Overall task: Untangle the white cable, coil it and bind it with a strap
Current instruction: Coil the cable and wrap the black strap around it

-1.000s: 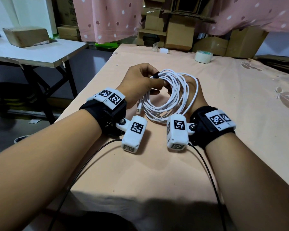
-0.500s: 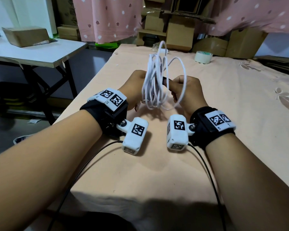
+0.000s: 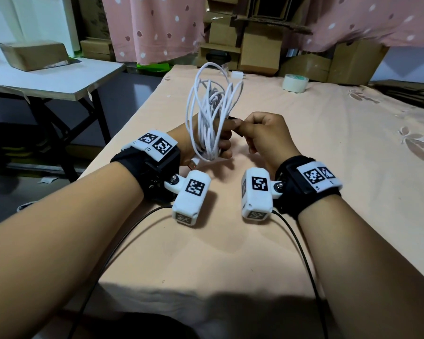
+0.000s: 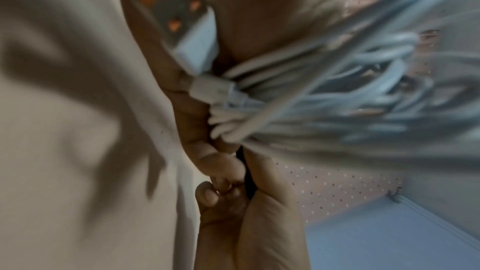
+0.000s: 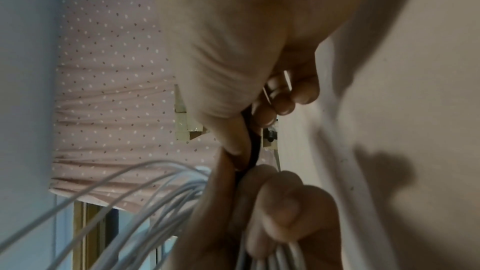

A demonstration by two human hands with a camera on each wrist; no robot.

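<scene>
The white cable is a loose coil held upright above the peach tablecloth. My left hand grips the lower part of the coil, its fingers curled round the bunched strands. A USB plug hangs below that hand. My right hand is just right of the coil and pinches a black strap between thumb and forefinger. In the right wrist view the strap runs from my right fingers to the left hand's grip. How far the strap goes round the coil is hidden.
A roll of tape and a small white plug lie at the table's far end. Cardboard boxes stand behind it. A side table with a box stands left, across a gap.
The coil, lying flat between both hands a second ago, has been turned upright. My left hand now grips its lower part, and my right hand has drawn back to the right with the strap.
</scene>
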